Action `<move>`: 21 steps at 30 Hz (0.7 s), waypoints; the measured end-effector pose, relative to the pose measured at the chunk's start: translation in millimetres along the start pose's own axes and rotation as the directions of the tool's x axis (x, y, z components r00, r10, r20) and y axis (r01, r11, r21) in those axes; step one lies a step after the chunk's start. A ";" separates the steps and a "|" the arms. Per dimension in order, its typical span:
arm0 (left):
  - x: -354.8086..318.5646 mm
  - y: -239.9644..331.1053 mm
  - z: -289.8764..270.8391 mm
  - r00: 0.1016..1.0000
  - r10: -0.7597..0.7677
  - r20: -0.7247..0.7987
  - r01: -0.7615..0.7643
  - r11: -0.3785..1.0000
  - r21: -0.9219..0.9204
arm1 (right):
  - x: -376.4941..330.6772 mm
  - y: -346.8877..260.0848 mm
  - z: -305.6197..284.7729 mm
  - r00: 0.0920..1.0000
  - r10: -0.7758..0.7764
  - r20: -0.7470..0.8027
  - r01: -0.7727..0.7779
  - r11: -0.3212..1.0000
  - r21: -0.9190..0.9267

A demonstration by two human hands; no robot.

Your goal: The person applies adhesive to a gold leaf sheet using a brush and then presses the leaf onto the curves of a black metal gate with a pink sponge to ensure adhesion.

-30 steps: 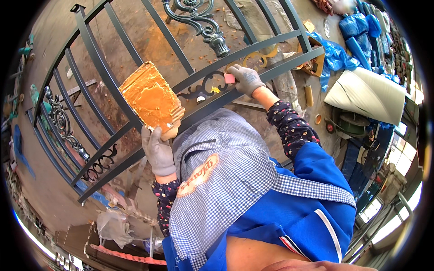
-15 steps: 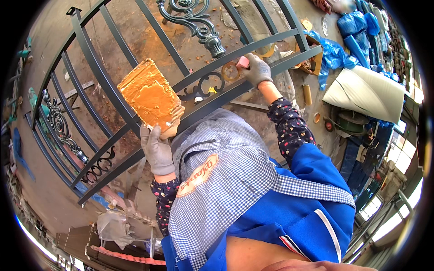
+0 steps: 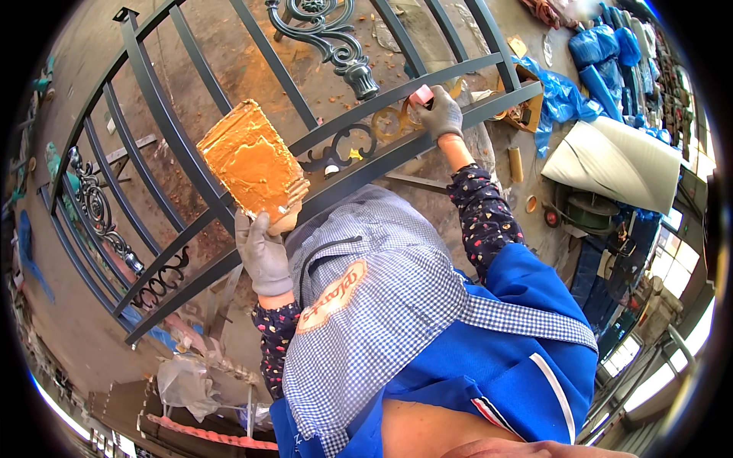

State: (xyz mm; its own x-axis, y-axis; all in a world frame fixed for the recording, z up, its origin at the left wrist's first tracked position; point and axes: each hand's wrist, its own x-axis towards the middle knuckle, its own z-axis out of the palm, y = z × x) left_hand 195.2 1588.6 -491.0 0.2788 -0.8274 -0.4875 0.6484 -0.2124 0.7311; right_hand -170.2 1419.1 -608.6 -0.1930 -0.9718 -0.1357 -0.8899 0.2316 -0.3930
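Note:
My gloved left hand [image 3: 263, 252] grips the near edge of a board [image 3: 248, 156] thickly coated with gold-orange paint. The board is held over the dark metal railing [image 3: 347, 177]. In my gloved right hand [image 3: 443, 114] is a small pink sponge [image 3: 421, 95], pinched between the fingers. The sponge is over the scroll ornaments set between two railing bars, and I cannot tell whether it touches them. A scroll ring [image 3: 386, 122] beside that hand looks gold, while the scroll [image 3: 353, 143] nearer the board is still black, with a yellow scrap behind it.
Cast floral ornaments [image 3: 357, 76] stand between the railing's uprights. On the right are a cardboard box [image 3: 528, 107], blue plastic sheeting [image 3: 561, 95], a white foam roll [image 3: 615, 160] and a cable reel [image 3: 592, 208]. A clear plastic bag [image 3: 187, 385] hangs at the lower left.
My right hand has shifted slightly right and away from me with the sponge, off the gold ring. My left hand and the board have hardly moved.

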 end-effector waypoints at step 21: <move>0.1 -5.6 1.4 0.999 0.013 -0.037 -0.014 1.000 -0.025 | -23.4 -27.4 -27.0 0.944 -0.308 0.115 0.294 0.948 0.126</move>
State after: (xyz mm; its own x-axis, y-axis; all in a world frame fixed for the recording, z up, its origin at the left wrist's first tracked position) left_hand 190.6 1589.0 -494.4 0.3128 -0.8104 -0.4955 0.6619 -0.1882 0.7256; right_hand -152.5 1434.3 -570.1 0.1394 -0.9839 -0.1116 -0.8480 -0.0604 -0.5266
